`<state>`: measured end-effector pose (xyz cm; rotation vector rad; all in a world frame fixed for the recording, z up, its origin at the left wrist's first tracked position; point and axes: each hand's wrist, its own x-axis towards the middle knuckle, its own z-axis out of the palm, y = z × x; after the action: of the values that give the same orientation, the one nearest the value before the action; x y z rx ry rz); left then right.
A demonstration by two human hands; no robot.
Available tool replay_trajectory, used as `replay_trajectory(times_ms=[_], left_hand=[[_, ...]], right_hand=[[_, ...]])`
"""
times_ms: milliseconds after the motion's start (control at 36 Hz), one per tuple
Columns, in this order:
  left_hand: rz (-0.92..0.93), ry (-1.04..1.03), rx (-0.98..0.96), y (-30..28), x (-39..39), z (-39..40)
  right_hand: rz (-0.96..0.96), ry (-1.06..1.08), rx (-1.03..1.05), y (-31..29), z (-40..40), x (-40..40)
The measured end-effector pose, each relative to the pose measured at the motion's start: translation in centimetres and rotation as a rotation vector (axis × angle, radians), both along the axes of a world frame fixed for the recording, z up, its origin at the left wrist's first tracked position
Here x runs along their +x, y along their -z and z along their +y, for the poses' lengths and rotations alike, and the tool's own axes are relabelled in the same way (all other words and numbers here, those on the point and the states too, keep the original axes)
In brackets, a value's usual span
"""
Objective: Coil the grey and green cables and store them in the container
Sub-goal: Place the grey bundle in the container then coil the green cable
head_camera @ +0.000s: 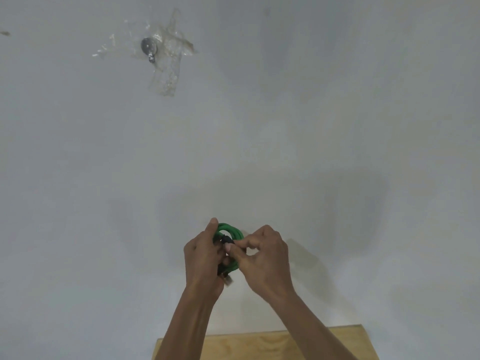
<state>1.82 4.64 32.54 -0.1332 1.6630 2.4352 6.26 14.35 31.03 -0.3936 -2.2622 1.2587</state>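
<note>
while gripped in the left hand (201,258), the green cable (232,229) coil is pinched by right hand (262,255) fingertips.
light, springy loops; best held across all turns.

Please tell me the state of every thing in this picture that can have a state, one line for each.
green cable: coiled into loops, held up in both hands.
left hand: closed around the coil.
right hand: fingertips pinching at the coil's black part.
metal hook: stuck on the wall under clear tape, nothing hanging on it.
wooden board: lies flat below the arms, partly hidden.
</note>
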Motion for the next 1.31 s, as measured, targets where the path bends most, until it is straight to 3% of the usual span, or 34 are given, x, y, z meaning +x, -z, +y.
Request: replay_trajectory(times_ms=[139, 250, 417, 583, 806, 944, 1056, 1222, 1306], left_hand=[[0.049, 0.043, 0.022, 0.2, -0.5, -0.5], [0.089, 0.032, 0.014, 0.3, -0.5, -0.7], [-0.077, -0.013, -0.008, -0.7, -0.5, -0.4], [-0.029, -0.072, 0.0, -0.9, -0.7, -0.2], [0.127, -0.006, -0.044, -0.2, -1.0, -1.1], [0.154, -0.012, 0.024, 0.0, -1.0, -1.2], [0.112, 0.016, 0.102, -0.4, -1.0, -1.3], [0.077, 0.053, 0.103, -0.4, -0.8, -1.6], [0.097, -0.02, 0.027, -0.4, -0.6, -1.0]], right_hand=[[0.067, -0.013, -0.127, -0.1, 0.0, -0.3], [0.087, -0.043, -0.058, 0.4, -0.3, -0.3], [0.176, -0.025, 0.052, 0.5, -0.8, -0.2], [0.232, 0.009, 0.101, 0.2, -0.9, -0.3], [-0.007, -0.11, -0.074, -0.4, -0.4, -0.6], [-0.002, -0.145, -0.036, -0.7, -0.2, -0.5], [0.183, -0.067, -0.195, -0.4, -0.1, -0.5], [-0.019, -0.502, -0.571, -1.2, 0.9, -0.3], [0.027, -0.451, -0.574, -1.1, 0.7, 0.0]])
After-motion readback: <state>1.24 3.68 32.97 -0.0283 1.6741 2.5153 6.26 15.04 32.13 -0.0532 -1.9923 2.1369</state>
